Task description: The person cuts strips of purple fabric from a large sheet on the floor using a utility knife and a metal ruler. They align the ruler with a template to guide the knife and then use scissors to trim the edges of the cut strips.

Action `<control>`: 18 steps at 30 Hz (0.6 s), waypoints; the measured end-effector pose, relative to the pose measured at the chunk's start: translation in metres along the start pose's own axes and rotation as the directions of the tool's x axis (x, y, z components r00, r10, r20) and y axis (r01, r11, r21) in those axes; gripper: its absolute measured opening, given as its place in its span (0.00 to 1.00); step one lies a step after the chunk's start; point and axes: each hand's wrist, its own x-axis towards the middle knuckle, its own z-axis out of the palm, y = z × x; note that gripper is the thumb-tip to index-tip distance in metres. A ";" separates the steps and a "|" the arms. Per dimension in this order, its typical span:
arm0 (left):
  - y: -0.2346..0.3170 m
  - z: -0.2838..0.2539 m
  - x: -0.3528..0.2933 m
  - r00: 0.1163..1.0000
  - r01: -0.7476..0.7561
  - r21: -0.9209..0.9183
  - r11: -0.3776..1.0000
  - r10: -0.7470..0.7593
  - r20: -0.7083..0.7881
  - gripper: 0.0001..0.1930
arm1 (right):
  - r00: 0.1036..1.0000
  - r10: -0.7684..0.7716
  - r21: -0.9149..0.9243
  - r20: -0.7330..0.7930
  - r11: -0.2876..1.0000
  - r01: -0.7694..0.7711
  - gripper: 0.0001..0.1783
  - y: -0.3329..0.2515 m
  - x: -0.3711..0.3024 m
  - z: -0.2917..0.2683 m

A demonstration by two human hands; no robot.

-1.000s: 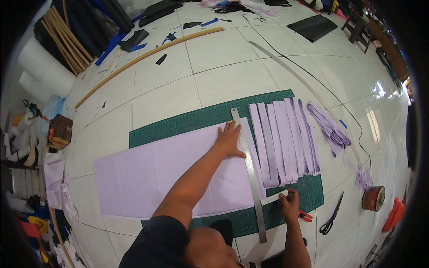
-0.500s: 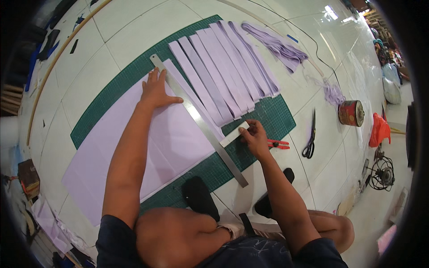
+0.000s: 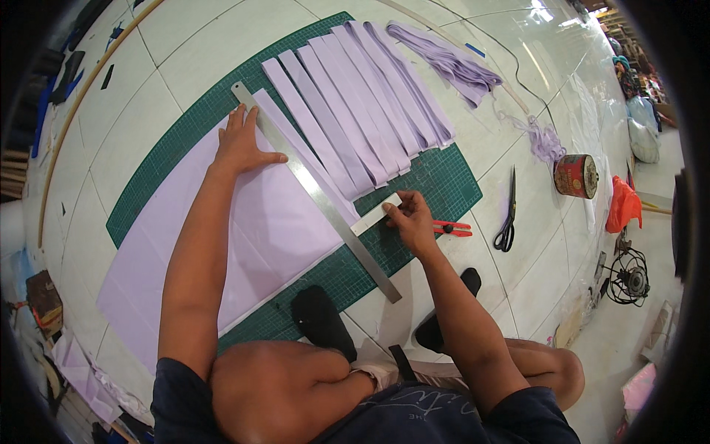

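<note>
I sit on the floor at a green cutting mat (image 3: 436, 185) with a wide lilac fabric sheet (image 3: 274, 214) spread over it. A long metal ruler (image 3: 310, 185) lies diagonally along the sheet's right edge. My left hand (image 3: 240, 144) presses flat on the fabric, thumb against the ruler near its far end. My right hand (image 3: 410, 222) has curled fingers pinching the end of a short white strip (image 3: 373, 214) that crosses the ruler. A red-handled tool (image 3: 452, 229) lies just right of that hand. Several cut lilac strips (image 3: 355, 111) lie side by side beyond the ruler.
Black scissors (image 3: 509, 214) lie on the tiles right of the mat, a red tin (image 3: 575, 175) and an orange cloth (image 3: 621, 203) farther right. A pile of lilac strips (image 3: 444, 63) sits at the back. A long wooden stick (image 3: 81, 96) runs along the left.
My head has swung, so the mat now sits more upright and closer in view. Both hands stay at the ruler; the right hand has settled on the white strip.
</note>
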 end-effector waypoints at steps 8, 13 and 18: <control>0.005 0.001 0.001 1.000 -0.001 -0.009 1.000 0.001 -0.004 0.71 | 1.000 0.010 -0.010 -0.004 1.000 -0.010 0.23 -0.002 0.000 -0.004; 0.002 0.001 0.000 1.000 -0.018 -0.053 0.998 0.017 -0.023 0.70 | 1.000 -0.014 -0.065 -0.001 0.998 0.014 0.23 -0.005 0.002 -0.003; 0.003 -0.001 -0.003 1.000 -0.017 -0.067 0.998 0.016 -0.025 0.69 | 1.000 0.006 0.123 0.008 0.992 -0.006 0.21 -0.060 0.007 0.009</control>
